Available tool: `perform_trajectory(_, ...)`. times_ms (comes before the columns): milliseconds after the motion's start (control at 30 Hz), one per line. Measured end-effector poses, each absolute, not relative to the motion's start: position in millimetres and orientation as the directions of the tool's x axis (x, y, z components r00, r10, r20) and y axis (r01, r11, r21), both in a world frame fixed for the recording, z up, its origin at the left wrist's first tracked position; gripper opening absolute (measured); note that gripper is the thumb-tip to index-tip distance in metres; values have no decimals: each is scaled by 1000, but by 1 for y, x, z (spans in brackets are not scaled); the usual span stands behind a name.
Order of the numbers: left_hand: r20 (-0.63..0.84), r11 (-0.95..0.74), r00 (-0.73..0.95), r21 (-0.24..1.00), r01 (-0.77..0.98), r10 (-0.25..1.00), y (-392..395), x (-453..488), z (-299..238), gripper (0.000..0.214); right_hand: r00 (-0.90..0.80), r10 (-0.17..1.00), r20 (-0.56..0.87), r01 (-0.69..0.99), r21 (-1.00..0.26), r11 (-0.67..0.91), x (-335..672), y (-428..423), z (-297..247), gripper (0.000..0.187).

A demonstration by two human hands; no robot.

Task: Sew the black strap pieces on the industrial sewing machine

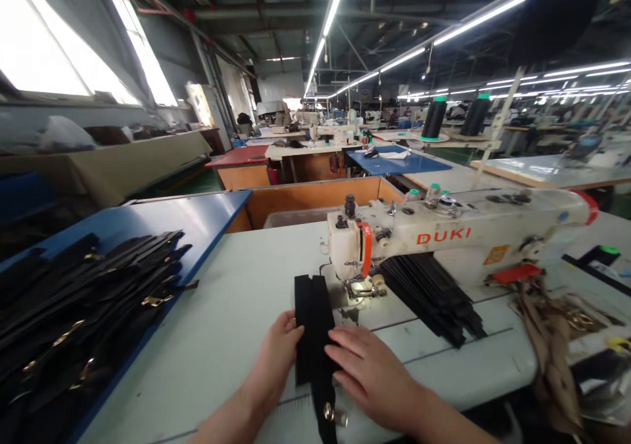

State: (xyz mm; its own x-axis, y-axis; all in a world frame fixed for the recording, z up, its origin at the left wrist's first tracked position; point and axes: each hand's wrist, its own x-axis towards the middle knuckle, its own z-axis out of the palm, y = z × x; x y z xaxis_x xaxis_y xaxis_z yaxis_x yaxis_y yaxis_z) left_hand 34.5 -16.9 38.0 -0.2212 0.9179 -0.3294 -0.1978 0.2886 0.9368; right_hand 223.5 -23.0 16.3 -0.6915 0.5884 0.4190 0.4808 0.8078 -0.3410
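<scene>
A black fabric strap piece point(311, 329) lies on the pale sewing table, left of the needle and presser foot point(363, 289). Its far end has a small notch. A narrower black strap with a metal fitting point(335, 415) trails from its near end. My left hand point(277, 349) pinches the piece's left edge, thumb on top. On the right edge rest the stretched fingers of my right hand point(369, 372), slightly apart; its thumb is hidden. The sewing machine point(444, 234) stands beyond my right hand, and flat black strips point(428, 296) are fanned out under its arm.
On a blue board point(217, 217) at left lies a heap of black straps point(98, 312) with gold-coloured buckles. Brown straps point(552, 358) hang at the right beside a red pad point(516, 273). Thread cones point(434, 119) stand behind the machine. More workstations fill the background.
</scene>
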Motion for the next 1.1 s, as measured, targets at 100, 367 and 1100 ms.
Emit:
perform_trajectory(100,-264,234,-257,962,-143,930,-15,35,34,34,-739,574,353,461,-356,813,221,-22,16,29)
perform_trajectory(367,-170,184,-401,983,-2,900,1,9,30,66,-760,567,317,431,-407,805,215,-28,12,33)
perform_trajectory(1100,331,-295,123,542,787,936,-23,23,14,43,-592,711,379,609,-367,703,249,-42,-1,27)
